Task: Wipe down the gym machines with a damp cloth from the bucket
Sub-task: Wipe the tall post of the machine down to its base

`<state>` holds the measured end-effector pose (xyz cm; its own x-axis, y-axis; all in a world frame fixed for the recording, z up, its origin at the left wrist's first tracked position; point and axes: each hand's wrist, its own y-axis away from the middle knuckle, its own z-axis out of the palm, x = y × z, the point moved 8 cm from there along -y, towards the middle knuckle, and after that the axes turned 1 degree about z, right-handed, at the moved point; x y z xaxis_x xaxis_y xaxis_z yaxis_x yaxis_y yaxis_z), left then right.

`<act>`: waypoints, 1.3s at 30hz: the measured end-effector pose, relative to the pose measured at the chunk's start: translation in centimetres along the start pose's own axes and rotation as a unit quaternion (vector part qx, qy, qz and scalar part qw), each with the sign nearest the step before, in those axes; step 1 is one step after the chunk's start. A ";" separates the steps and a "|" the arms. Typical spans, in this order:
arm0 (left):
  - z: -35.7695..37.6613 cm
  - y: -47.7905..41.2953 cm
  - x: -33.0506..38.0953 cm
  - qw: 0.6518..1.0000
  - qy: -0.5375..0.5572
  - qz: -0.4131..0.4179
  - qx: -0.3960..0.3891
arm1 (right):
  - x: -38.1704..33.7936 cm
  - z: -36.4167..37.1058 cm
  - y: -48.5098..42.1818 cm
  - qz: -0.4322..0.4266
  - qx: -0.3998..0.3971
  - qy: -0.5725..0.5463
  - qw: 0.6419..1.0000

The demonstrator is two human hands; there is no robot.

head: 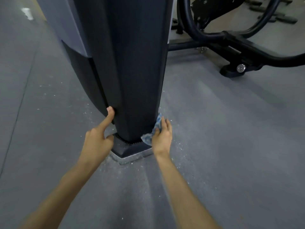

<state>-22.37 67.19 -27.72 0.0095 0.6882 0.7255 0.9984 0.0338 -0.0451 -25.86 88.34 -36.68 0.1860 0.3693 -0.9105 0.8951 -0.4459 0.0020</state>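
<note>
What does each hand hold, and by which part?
The right hand holds the blue cloth by its middle, against the machine column. The left hand holds nothing; its forefinger touches the column.

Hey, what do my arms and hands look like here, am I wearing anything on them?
The left hand and right hand are bare: no gloves, rings or watch show. The left forearm and right forearm are bare too, with no sleeve in view down to the frame's edge.
</note>
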 end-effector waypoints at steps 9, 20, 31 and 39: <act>-0.2 -0.7 -1.1 0.983 0.151 -0.011 -0.106 | 2.4 -0.1 -5.6 -0.049 -0.105 0.161 0.980; 0.8 -0.4 -0.6 0.973 0.203 -0.017 -0.113 | 3.0 -0.5 -6.6 -0.078 -0.106 0.207 0.969; -1.0 -1.1 -0.8 0.985 0.115 -0.020 -0.129 | 4.3 -0.3 1.3 -0.201 -0.065 0.156 0.965; -0.7 -1.1 -0.6 0.986 0.096 0.000 -0.136 | 4.2 4.4 7.9 -0.240 -0.243 0.212 0.916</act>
<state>-23.48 66.17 -27.62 -0.0060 0.5380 0.8429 0.9763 -0.1793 0.1214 -19.80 82.77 -42.29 -0.2274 0.7563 -0.6135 0.9704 0.2284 -0.0782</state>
